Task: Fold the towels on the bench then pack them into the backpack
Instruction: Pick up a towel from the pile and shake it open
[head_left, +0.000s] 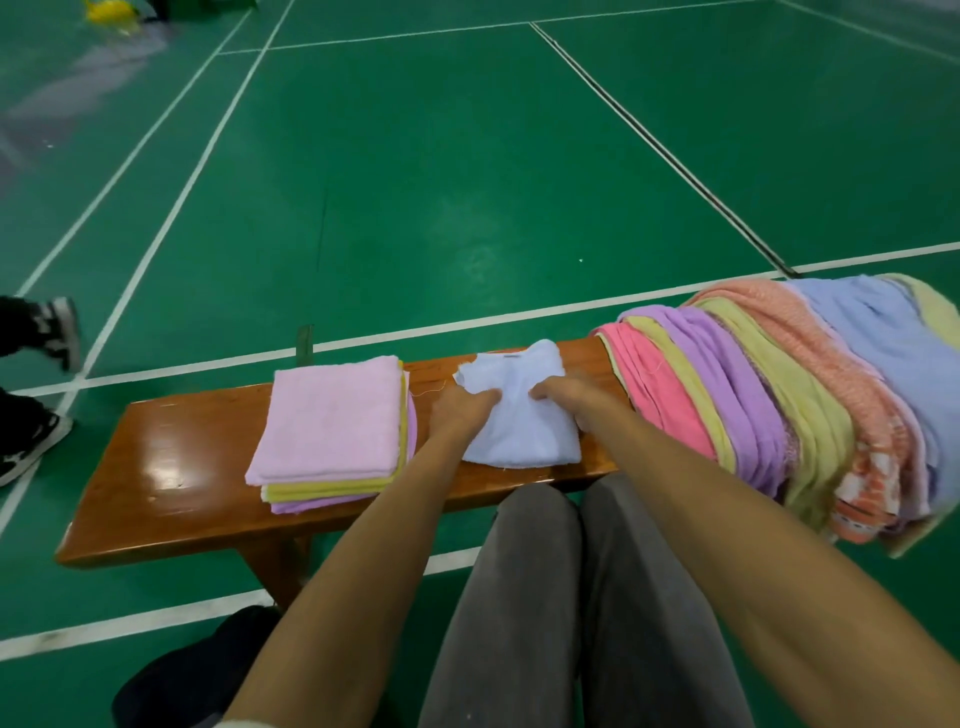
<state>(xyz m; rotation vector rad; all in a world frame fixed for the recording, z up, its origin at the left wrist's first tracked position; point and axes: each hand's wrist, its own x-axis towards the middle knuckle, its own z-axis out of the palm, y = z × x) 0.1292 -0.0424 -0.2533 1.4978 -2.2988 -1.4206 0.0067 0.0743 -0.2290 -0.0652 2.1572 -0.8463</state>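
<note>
At nine o'clock, two dark shoes (49, 332) of a bystander stand on the green floor (467, 182), clear of the work. The wooden desk (171, 467) runs across the middle of the view.

At its centre-left lies a stack of folded towels (330, 421), pink on top with yellow and purple beneath, edges squared; judged to be finished pieces set aside for packing.

Just right of the stack, at the centre, a pale blue towel (519, 421) lies flat on the desk, partly folded, its far edge at twelve o'clock rumpled. The left hand (460, 410) rests on its left side, fingertips curled and pinching a fold of cloth; the right hand (566, 397) does the same on the right side. Both grips are narrow and hold the blue towel, evidently to draw the fold together.

At three o'clock, a heap of unfolded towels (779, 395) drapes over the desk end, within reach of the right hand.

At seven o'clock a dark bag (208, 670), probably the backpack, sits on the floor. Folding is well short of complete.
</note>
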